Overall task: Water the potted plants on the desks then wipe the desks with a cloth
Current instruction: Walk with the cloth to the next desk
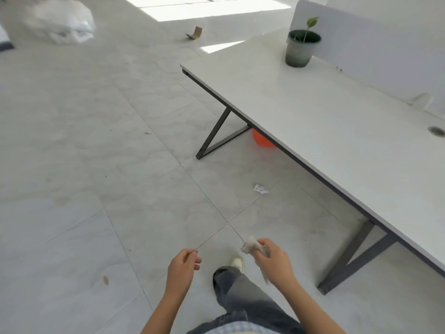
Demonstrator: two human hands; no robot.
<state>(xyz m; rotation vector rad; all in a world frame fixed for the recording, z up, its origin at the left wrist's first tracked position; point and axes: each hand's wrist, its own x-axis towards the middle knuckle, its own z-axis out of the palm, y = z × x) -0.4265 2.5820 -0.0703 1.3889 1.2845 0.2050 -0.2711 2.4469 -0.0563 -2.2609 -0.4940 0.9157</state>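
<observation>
One crumpled pale cloth [251, 246] — pinched in right hand [274, 261], left hand [183, 267] loosely curled

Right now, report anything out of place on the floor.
A crumpled white paper scrap lies on the grey tiles beside the white desk; a folded brown cardboard piece lies farther off. Both look like litter.

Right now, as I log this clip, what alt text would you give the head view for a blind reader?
A person on a pale tiled floor grips a crumpled cloth in the right hand, the left hand loosely curled and empty. To the right stands a white desk on dark angled legs, with a potted plant near its far end.
</observation>
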